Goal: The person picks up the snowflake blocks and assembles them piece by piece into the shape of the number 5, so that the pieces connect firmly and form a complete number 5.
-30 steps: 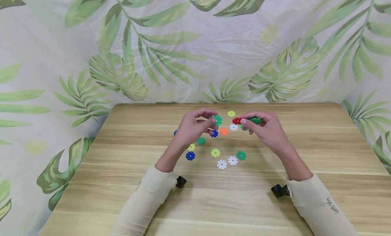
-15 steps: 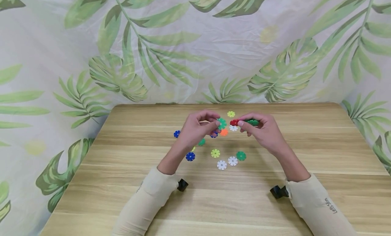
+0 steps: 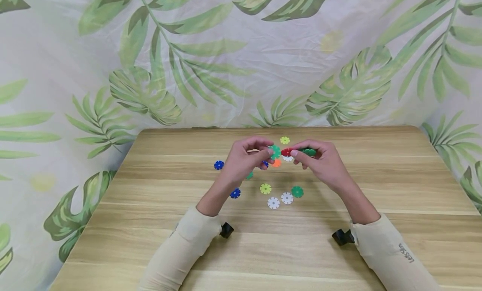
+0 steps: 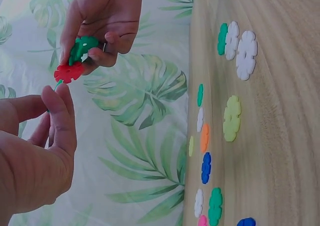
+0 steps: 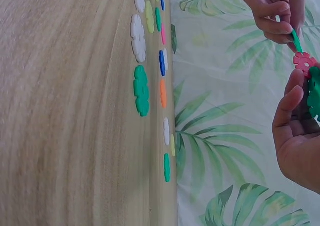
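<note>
Green notched disc (image 3: 276, 151), your left hand (image 3: 245, 158) pinching; red notched disc (image 3: 286, 152), right hand (image 3: 322, 162) pinching; pink disc (image 5: 163, 33), wrist views only.

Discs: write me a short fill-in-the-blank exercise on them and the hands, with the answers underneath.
1. The left hand pinches a ____ disc.
2. Besides green, the right hand holds a ____ disc.
3. In the head view, the loose disc nearest the person on the table is ____.

Missing words: green; red; white.
</note>
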`<move>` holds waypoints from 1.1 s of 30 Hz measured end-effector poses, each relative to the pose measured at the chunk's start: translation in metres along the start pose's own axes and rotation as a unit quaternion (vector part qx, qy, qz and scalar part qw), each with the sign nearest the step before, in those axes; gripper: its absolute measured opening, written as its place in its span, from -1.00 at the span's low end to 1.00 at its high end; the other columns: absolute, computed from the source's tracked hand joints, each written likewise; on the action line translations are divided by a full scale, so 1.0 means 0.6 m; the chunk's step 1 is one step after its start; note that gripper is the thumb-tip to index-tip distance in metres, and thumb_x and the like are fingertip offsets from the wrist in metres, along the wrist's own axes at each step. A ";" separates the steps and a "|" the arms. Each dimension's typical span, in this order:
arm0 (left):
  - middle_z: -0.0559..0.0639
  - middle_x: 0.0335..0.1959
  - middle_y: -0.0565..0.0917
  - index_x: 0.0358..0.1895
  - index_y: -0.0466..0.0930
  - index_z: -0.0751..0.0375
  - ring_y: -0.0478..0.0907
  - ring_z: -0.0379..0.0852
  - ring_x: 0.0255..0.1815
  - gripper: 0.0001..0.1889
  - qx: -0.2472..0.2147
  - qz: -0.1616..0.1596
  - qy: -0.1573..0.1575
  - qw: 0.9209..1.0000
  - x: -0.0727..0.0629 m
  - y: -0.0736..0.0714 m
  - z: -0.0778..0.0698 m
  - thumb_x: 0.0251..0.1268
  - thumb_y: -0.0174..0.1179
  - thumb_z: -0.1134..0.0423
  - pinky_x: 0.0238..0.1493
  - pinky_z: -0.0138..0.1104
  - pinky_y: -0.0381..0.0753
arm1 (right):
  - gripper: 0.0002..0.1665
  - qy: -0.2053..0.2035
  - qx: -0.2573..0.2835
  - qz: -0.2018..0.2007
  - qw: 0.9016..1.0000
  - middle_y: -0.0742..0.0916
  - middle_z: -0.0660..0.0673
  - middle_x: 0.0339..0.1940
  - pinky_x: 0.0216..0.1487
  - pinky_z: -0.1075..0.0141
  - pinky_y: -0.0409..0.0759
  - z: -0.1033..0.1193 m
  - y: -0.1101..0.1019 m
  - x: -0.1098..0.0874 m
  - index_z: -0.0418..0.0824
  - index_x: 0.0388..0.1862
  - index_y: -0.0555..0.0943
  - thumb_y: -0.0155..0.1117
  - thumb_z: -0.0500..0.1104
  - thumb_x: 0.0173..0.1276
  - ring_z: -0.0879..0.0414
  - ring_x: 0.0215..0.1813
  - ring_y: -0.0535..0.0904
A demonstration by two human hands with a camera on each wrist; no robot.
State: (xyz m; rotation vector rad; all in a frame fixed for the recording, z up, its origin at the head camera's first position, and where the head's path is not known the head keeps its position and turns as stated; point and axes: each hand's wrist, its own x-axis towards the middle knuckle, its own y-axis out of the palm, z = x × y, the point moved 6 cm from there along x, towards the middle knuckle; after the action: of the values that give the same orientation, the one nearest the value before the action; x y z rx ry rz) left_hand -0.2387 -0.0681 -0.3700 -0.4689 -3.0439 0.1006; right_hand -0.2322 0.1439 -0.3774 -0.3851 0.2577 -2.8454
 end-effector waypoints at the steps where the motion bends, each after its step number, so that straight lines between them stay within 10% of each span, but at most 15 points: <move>1: 0.06 -0.23 0.76 0.12 0.74 0.29 0.78 -0.14 -0.31 -0.78 -0.003 -0.002 0.001 1.000 0.000 0.000 0.000 0.52 0.31 0.34 -0.30 -0.38 0.79 | -0.80 0.002 0.001 -0.001 1.000 0.87 0.16 -0.22 -0.37 0.35 0.63 0.000 0.000 0.000 -0.30 0.02 0.79 0.39 -0.21 0.56 0.11 -0.29 0.70; 33: -0.06 -0.24 0.70 0.28 0.69 0.38 0.79 -0.24 -0.24 -0.64 -0.060 0.028 0.005 0.998 -0.003 0.007 0.002 0.49 0.32 0.44 -0.05 -0.35 0.83 | -0.77 0.002 0.013 -0.042 0.999 0.81 0.08 -0.32 -0.40 0.39 0.59 0.007 0.005 -0.006 -0.34 0.06 0.76 0.36 -0.21 0.58 0.14 -0.34 0.64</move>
State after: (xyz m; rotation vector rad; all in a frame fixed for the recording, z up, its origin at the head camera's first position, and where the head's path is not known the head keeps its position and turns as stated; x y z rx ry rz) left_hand -0.2359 -0.0645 -0.3713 -0.5599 -3.0403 -0.0811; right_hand -0.2269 0.1412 -0.3748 -0.3949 0.2084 -2.9295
